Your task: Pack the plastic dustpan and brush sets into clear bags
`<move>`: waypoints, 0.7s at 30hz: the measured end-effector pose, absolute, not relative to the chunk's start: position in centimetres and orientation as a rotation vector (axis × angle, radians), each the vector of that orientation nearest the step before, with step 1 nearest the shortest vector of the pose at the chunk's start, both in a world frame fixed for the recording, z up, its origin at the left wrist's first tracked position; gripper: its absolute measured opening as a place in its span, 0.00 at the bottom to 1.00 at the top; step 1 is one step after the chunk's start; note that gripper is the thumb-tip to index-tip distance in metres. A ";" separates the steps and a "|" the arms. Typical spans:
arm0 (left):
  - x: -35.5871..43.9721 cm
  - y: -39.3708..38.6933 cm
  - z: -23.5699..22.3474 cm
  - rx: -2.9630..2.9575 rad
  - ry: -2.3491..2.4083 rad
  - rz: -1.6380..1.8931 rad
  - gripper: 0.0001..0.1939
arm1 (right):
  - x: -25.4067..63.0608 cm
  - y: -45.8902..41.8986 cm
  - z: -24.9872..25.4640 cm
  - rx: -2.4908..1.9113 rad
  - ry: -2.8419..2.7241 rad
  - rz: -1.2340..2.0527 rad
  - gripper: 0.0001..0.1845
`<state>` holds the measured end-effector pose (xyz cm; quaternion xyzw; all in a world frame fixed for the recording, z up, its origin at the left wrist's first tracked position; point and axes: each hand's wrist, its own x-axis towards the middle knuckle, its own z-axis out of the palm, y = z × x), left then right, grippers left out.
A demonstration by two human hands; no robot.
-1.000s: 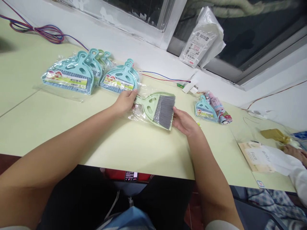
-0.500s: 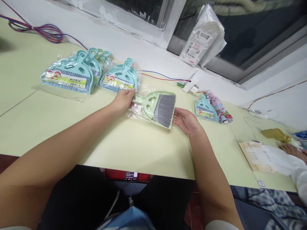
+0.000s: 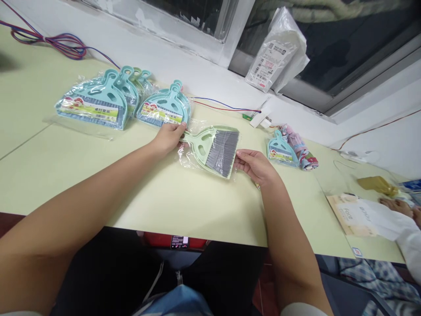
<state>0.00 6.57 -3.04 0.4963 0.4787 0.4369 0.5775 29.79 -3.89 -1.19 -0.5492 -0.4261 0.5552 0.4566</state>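
Observation:
A light green dustpan and brush set [image 3: 203, 147] with grey bristles lies tilted over the table, partly inside a clear plastic bag [image 3: 187, 158]. My left hand [image 3: 171, 137] is closed around its handle end, together with the bag. At the bristle side, my right hand [image 3: 251, 164] has thumb and fingers pinched at the bag's right edge. A small printed piece [image 3: 257, 186] peeks out below my right wrist, mostly hidden.
Bagged blue dustpan sets [image 3: 108, 96] stand at the back left, another [image 3: 164, 105] beside them. To the right are a blue set [image 3: 281, 149] and a rolled patterned cloth [image 3: 302, 151]. Wire coils [image 3: 67, 46] lie far left. A co-worker's hand [image 3: 397, 206] is at the right edge.
My right hand's fingers have closed from a looser, open pose into a pinch at the bag's edge. The dustpan and brush set has shifted slightly left.

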 end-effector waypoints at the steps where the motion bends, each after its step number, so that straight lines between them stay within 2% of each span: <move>1: 0.0 6.6 -3.1 1.166 1.120 1.025 0.18 | 29.8 -3.9 -1.2 -1.361 -1.048 1.372 0.14; 10: -0.2 7.2 -3.4 1.169 1.160 1.023 0.16 | 29.5 -3.9 -0.9 -1.532 -1.103 1.326 0.16; 12: -0.3 7.3 -3.4 1.159 1.172 1.015 0.16 | 30.4 -3.9 -0.3 -1.661 -1.178 1.158 0.15; 17: -0.4 7.6 -3.6 1.154 1.142 1.012 0.15 | 35.9 -4.8 1.5 -2.315 -1.458 0.279 0.16; 21: -0.5 7.7 -3.9 1.176 1.167 0.995 0.16 | 40.4 -5.7 1.9 -2.740 -1.535 0.329 0.25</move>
